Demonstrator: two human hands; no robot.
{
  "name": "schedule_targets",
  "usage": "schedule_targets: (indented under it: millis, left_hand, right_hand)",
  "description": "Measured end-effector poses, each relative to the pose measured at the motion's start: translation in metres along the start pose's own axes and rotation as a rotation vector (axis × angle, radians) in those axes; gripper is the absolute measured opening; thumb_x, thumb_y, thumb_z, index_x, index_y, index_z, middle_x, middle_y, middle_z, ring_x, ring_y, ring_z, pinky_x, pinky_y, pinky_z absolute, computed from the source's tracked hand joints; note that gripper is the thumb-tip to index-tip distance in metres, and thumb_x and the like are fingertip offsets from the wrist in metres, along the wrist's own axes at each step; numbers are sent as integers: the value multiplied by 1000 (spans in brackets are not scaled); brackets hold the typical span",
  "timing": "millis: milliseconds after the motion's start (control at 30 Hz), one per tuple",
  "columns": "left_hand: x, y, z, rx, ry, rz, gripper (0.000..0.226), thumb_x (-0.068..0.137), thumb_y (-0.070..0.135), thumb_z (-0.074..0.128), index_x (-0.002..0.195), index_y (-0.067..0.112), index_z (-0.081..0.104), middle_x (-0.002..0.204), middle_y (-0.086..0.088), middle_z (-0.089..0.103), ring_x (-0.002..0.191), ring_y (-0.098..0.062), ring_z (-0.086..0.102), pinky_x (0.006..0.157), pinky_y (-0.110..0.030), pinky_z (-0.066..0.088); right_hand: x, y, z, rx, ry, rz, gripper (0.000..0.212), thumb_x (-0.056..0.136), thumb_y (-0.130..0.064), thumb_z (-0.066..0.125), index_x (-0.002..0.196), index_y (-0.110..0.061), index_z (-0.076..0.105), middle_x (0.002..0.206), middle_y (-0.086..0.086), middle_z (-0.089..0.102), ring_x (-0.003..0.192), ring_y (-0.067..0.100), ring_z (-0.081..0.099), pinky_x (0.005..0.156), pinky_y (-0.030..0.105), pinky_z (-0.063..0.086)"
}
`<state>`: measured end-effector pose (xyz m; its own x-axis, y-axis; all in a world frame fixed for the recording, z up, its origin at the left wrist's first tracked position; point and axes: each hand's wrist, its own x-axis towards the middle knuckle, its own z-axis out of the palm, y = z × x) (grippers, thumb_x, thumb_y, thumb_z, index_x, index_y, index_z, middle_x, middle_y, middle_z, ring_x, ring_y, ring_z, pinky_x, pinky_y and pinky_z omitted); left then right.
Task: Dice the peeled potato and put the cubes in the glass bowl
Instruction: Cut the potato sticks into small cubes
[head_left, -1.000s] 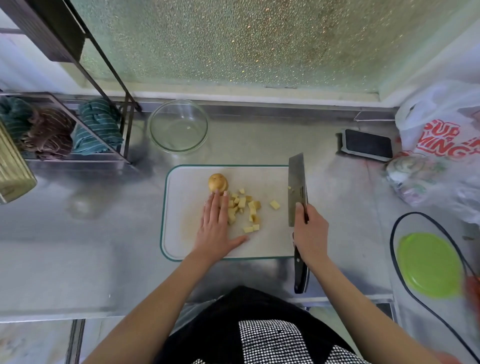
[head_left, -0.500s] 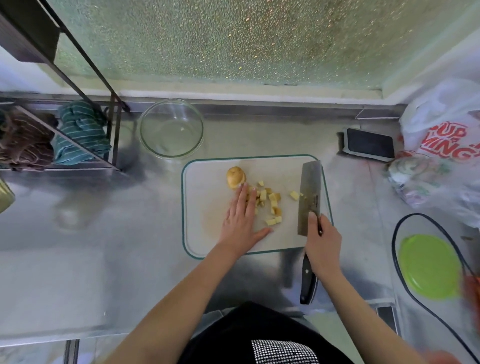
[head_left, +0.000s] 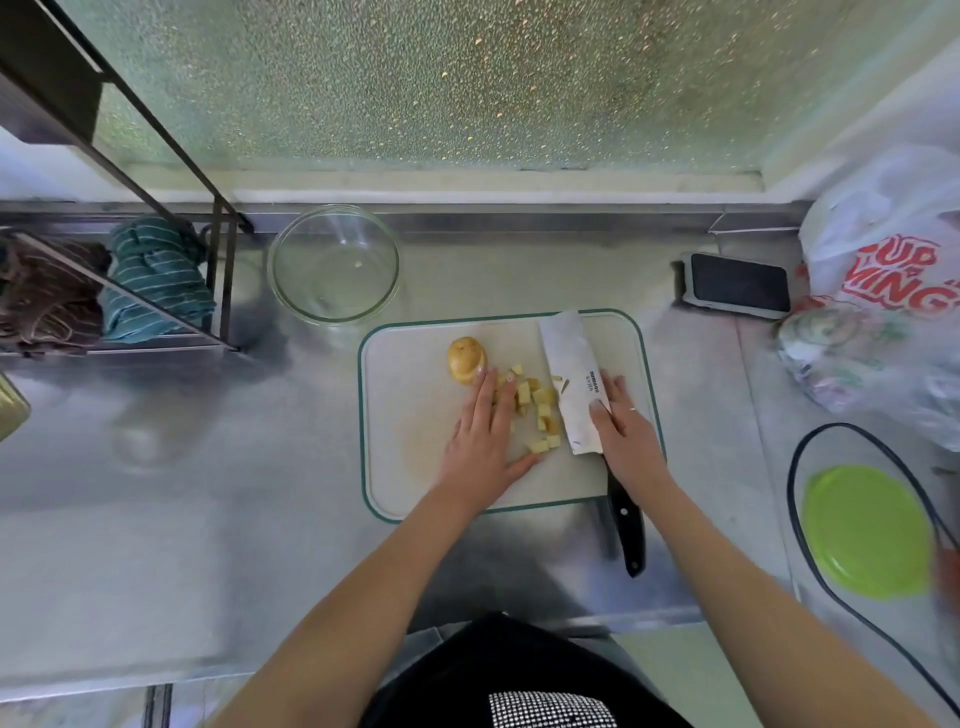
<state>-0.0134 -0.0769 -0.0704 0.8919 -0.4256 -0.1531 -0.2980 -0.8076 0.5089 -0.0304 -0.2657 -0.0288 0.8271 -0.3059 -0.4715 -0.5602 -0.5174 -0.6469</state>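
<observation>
A white cutting board (head_left: 410, 415) with a green rim lies on the steel counter. On it sit a rounded potato end piece (head_left: 466, 358) and a heap of yellow potato cubes (head_left: 540, 402). My left hand (head_left: 480, 447) lies flat and open on the board, its fingers against the left side of the cubes. My right hand (head_left: 626, 426) grips a cleaver (head_left: 571, 374). The blade is laid nearly flat just right of the cubes, and the black handle runs out under my wrist. The glass bowl (head_left: 291, 296) stands behind the board to the left and holds only a tiny scrap.
A black wire rack with folded cloths (head_left: 156, 280) stands at the left, close to the bowl. A phone (head_left: 737, 283), a printed plastic bag (head_left: 893, 260), a green lid (head_left: 865, 530) and a black cable (head_left: 795, 493) lie to the right.
The cleaver has gone from standing on edge at the board's right side to lying nearly flat against the cubes. My right hand slid forward onto the blade. The view has shifted left.
</observation>
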Motion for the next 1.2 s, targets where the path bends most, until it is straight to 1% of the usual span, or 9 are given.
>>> schedule_targets:
  millis: [133,233,300,433,533,667,900,1033,1200]
  left_hand:
    - [13,4,4,-5,3,71,87,80,58,42,147,11,12,154,-17,12,143,-26,5,108,-36,26]
    - [23,7,5,25,2,121,89,79,50,57,145,7,16,153,-20,15,142,-30,7,108,-42,27]
    - [30,9,5,34,-8,171,90,78,47,63,144,6,18,152,-22,17,140,-32,7,109,-44,24]
    - [49,22,5,-52,-33,242,84,79,46,55,144,3,23,151,-24,18,140,-33,8,109,-43,20]
    - [66,33,5,-175,-35,188,80,84,42,56,145,4,21,153,-20,11,142,-31,6,113,-40,18]
    - [79,40,9,-223,6,159,69,91,48,27,146,7,20,155,-15,11,143,-23,1,115,-35,12]
    - [66,36,7,-347,143,59,61,94,46,27,145,12,25,155,-5,15,143,-13,5,112,-27,14]
    - [42,34,10,-458,224,-39,69,93,57,21,145,11,26,155,-5,14,144,-15,6,113,-30,18]
    - [57,63,16,-620,202,-131,69,93,55,26,147,13,19,156,-4,6,144,-13,-1,116,-40,17]
  right_hand:
    - [-3,-4,-5,-19,-52,48,49,100,-31,38,147,-28,24,156,-7,19,134,16,38,100,21,29]
    - [-6,-6,-3,59,-42,92,51,100,-33,38,148,-23,24,144,-3,43,116,17,51,87,20,38]
    - [-6,-4,-7,179,-41,126,48,100,-33,40,145,-18,35,129,-3,54,104,12,55,73,12,42]
    - [-5,-2,-17,340,-24,144,33,99,-30,42,115,-10,63,102,0,67,89,12,62,65,13,45]
    - [-6,-2,-22,480,15,198,29,99,-32,42,93,-15,65,72,-6,67,59,3,60,52,14,45]
    - [-6,-4,-28,546,16,218,29,99,-32,41,80,-21,60,50,-12,59,42,-3,53,42,12,40]
    - [-6,-2,-27,508,21,213,31,100,-31,41,79,-19,60,50,-13,61,46,-4,55,45,10,41]
    - [-6,1,-25,518,26,217,29,98,-34,43,95,-18,67,74,-10,70,65,0,64,58,11,45]
    - [-5,-1,-27,532,9,223,27,99,-32,43,86,-21,64,56,-15,64,48,-5,56,48,12,42]
